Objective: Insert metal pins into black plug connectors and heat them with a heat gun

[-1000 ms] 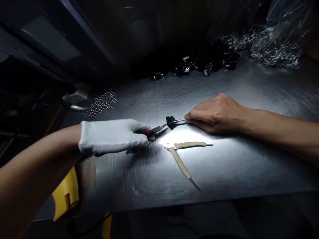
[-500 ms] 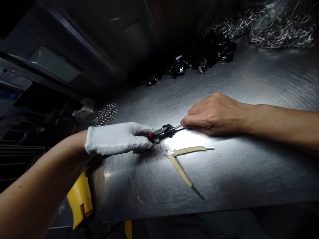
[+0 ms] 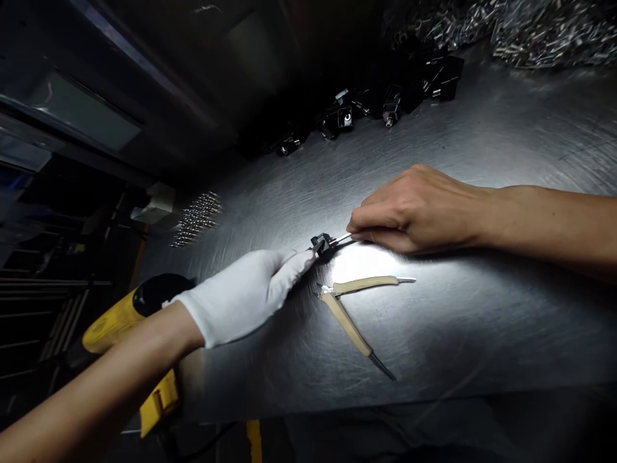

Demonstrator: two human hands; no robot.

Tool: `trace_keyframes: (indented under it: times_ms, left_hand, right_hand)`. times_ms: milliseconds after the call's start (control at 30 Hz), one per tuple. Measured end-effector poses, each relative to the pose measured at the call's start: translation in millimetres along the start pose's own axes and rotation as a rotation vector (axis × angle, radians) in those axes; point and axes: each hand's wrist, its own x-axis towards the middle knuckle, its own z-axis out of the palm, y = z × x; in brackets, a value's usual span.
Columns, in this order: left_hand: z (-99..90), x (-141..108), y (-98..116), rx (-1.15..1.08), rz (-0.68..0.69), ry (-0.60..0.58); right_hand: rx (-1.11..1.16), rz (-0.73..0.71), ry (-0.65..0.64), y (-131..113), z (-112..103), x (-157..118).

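My left hand (image 3: 243,299), in a white fabric glove, has its fingertips on a small black connector (image 3: 322,244) above the brushed steel table (image 3: 501,334). A thin metal pin (image 3: 341,239) sticks out of the connector's right side, pinched between the thumb and fingers of my bare right hand (image 3: 409,209). The two hands meet at this part, and the glove hides its left end. Just below them lie open pliers with beige handles (image 3: 348,315), touching neither hand.
Several black connectors (image 3: 344,119) stand along the far table edge, below a heap of small metal parts in clear plastic (image 3: 544,32). A row of metal pins (image 3: 195,222) lies at the far left. A yellow power tool (image 3: 130,321) sits beyond the table's left edge.
My gloved hand has turned, its wrist swinging toward me, and the red-marked part in it is now hidden. The view has tilted, bringing more of the yellow tool into sight.
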Motion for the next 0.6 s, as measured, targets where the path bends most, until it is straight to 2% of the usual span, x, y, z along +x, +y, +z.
trace_keyframes:
  times_ms: [133, 267, 500, 600]
  left_hand:
    - [16.8, -6, 9, 0.030, -0.088, 0.068]
    - [30.9, -11, 22, 0.106, -0.165, 0.185]
    - [57.6, -15, 34, 0.203, -0.165, 0.392]
    - [67.9, -15, 36, 0.205, -0.182, 0.458]
  right_hand:
    - [0.022, 0.022, -0.031, -8, -3, 2]
    - [0.009, 0.088, -0.035, -23, -8, 3]
    - [-0.191, 0.199, -0.007, -55, -12, -1]
    - [-0.246, 0.270, -0.033, -72, -14, 0]
